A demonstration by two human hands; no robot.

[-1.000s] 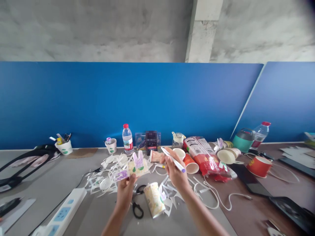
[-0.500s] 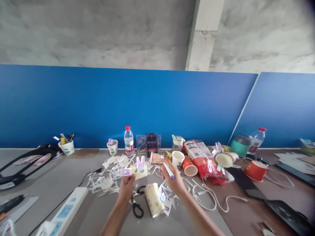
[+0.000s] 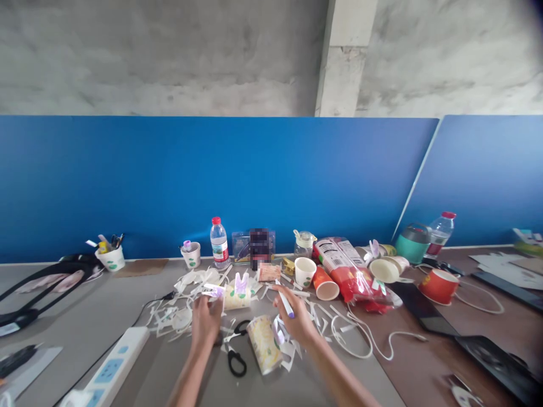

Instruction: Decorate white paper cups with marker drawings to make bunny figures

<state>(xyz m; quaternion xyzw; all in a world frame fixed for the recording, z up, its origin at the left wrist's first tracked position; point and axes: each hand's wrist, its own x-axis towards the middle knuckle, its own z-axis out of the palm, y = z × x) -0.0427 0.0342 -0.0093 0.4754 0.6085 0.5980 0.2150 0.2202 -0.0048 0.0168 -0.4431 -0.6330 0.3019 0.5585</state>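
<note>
My left hand (image 3: 205,322) is closed on a small paper strip coloured purple (image 3: 214,291), held low over the desk beside a paper cup with purple rabbit ears (image 3: 237,294). My right hand (image 3: 297,321) grips a white marker with a purple tip (image 3: 285,302), tip pointing down and toward me. Between my hands lie black scissors (image 3: 236,353) and a tipped paper cup with yellow-green drawing (image 3: 263,343). White paper scraps (image 3: 182,305) are strewn around them.
A white power strip (image 3: 111,367) lies at the near left. A water bottle (image 3: 219,243), paper cups (image 3: 305,271), a red snack bag (image 3: 350,271), a red cup (image 3: 436,285) and a white cable (image 3: 373,345) crowd the back and right. A blue partition (image 3: 212,181) borders the desk.
Both hands have dropped lower toward the desk. The rabbit-eared cup, lifted in my left hand a second ago, now stands on the desk; the left hand keeps only the purple strip.
</note>
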